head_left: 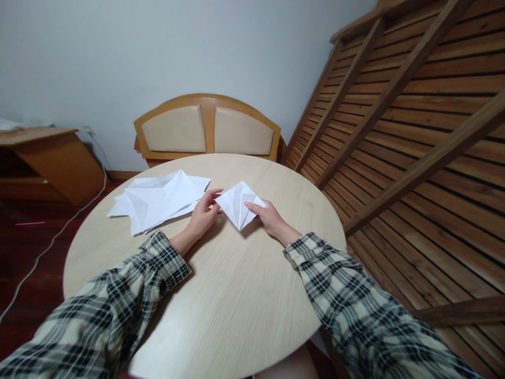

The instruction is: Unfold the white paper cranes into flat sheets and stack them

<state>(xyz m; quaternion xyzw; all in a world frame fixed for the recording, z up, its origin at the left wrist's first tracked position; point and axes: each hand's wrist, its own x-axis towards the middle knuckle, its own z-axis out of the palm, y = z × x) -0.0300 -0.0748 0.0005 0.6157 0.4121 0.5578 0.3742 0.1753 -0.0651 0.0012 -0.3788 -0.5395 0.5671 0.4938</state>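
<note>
A small folded white paper (238, 202), diamond-shaped with creases, is held just above a round light wooden table (221, 295). My left hand (203, 215) pinches its left corner with fingers closed on the edge. My right hand (268, 217) grips its right side, thumb on top. Both arms wear plaid sleeves.
A loose pile of larger white paper sheets (158, 201) lies on the table to the left of my hands. A wooden chair with beige padding (207, 129) stands behind the table. A slatted wooden frame (414, 131) leans at the right. A low wooden cabinet (51, 163) and a white cable (51, 239) are at the left.
</note>
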